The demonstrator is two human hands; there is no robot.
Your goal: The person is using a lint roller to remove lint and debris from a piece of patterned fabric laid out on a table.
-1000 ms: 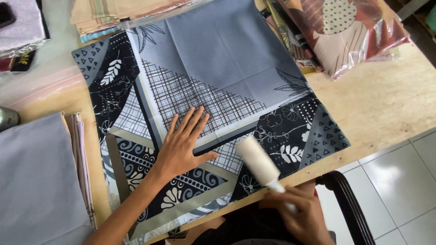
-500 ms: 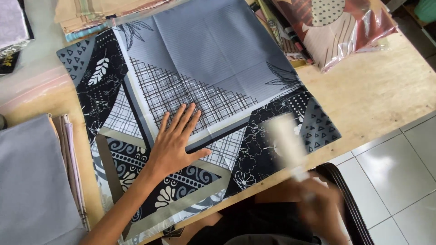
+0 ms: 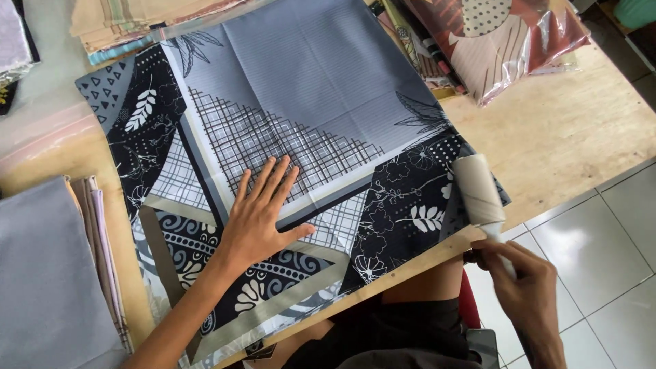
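- Wooden surface (image 3: 581, 137) carries everything, w/ tiled floor off its right edge.
- Big patterned cloth (image 3: 307, 102) is spread flat across the middle: grey top half, black/white leaf and grid print toward the near edge, which hangs a bit over the front of the surface.
- Folded grey fabric stack (image 3: 48, 287) sits left of it, a bagged printed fabric (image 3: 506, 41) top right, both apart from the hands.
- Left hand (image 3: 256, 219) lies flat on the cloth, fingers spread wide, palm down on the grid/stripe part, pressing, holding nothing.
- Lint roller (image 3: 480, 191) stands at the cloth's right near corner, just touching the black floral bit. Long axis runs from near-right up to far-left, roll end toward the cloth, handle toward the body.
- Right hand (image 3: 523, 287) is closed around the roller's handle, below and right of the roll, just off the surface edge. So the uncovered cloth lies up-left of that hand, and the right hand is the nearer one to that corner.
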